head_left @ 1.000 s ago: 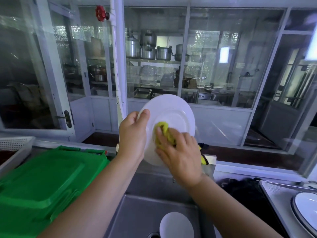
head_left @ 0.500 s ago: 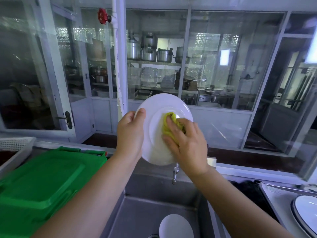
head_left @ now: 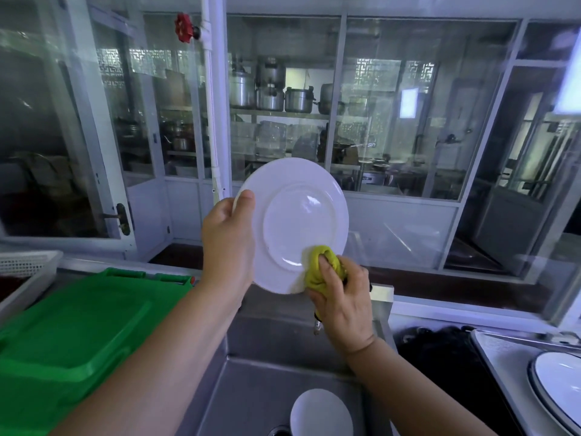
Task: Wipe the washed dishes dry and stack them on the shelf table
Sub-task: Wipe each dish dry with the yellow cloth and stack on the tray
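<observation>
A white plate (head_left: 295, 215) is held upright over the sink, its underside with the foot ring facing me. My left hand (head_left: 228, 239) grips its left rim, thumb on the near face. My right hand (head_left: 341, 298) holds a bunched yellow-green cloth (head_left: 320, 267) and presses it against the plate's lower right edge. Another white dish (head_left: 320, 412) lies in the steel sink (head_left: 251, 388) below. A dark-rimmed white plate (head_left: 556, 391) rests at the far right on a pale tray.
A green plastic crate lid (head_left: 72, 335) fills the counter on the left, with a white perforated basket (head_left: 28, 265) behind it. A tap (head_left: 317, 325) pokes out under my right hand. A black mass (head_left: 440, 357) lies right of the sink. Glass partitions stand ahead.
My right hand has slid the cloth from the plate's middle down to its lower right edge. The plate has turned to face me more squarely, and the left hand keeps its hold.
</observation>
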The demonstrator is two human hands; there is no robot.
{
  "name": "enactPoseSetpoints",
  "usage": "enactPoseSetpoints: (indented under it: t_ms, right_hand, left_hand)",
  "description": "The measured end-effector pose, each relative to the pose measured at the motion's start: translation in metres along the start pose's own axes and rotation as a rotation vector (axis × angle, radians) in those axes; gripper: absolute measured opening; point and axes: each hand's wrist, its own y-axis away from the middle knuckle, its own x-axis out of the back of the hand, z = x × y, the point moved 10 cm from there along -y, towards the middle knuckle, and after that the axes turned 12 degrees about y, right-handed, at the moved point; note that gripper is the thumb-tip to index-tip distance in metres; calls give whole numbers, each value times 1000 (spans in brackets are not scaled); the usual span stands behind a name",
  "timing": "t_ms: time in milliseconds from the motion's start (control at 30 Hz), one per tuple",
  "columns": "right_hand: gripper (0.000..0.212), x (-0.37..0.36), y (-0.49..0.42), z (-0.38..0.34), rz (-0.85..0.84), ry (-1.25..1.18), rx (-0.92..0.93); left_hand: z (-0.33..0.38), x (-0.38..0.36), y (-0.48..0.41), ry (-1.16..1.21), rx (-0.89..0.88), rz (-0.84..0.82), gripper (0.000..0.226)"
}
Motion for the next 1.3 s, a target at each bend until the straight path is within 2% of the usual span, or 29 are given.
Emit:
enactPoseSetpoints:
  t_ms: [67,167,333,500,600,667,733,833,933,1033,1200,1300]
  right_hand:
    - [56,-4,-2,15,-38,-46,-84]
    - [51,-8,-10,24,-80,-67,-118]
    - [50,-15,-39,43,-171,-89,-265]
    - [46,-1,-78,5,-114,-17,-80]
    - [43,4,-85,-29,-79,47,41]
    - [42,4,-80,-33,-80,51,40]
    - [42,1,-70,-21,-119,11,-60]
    - [50,-5,-38,16,-222,-61,-390]
    - [54,-1,6,43,-299,-84,-636]
    - [44,19,51,63,-370,-44,-817]
    - [41,79,121,91,-479,205,-962]
    - [40,125,151,106,-489,321,-1019]
  left_hand:
    - [3,1,2,-35,-19,-25,39]
    - [9,4,4,-102,-70,-63,45]
    - [16,1,14,-311,-174,-210,43]
    - [7,2,27,-490,-271,-292,45]
    - [-1,7,28,-507,-268,-306,43]
    - [-1,11,28,-500,-266,-321,44]
    - [2,13,30,-514,-301,-338,49]
    - [4,15,33,-471,-318,-358,50]
    - [-12,12,35,-392,-253,-410,46]
    - [-43,2,42,-317,-151,-469,43]
    - [-87,-28,80,-302,-36,-614,39]
    - [-114,-49,114,-316,60,-720,35]
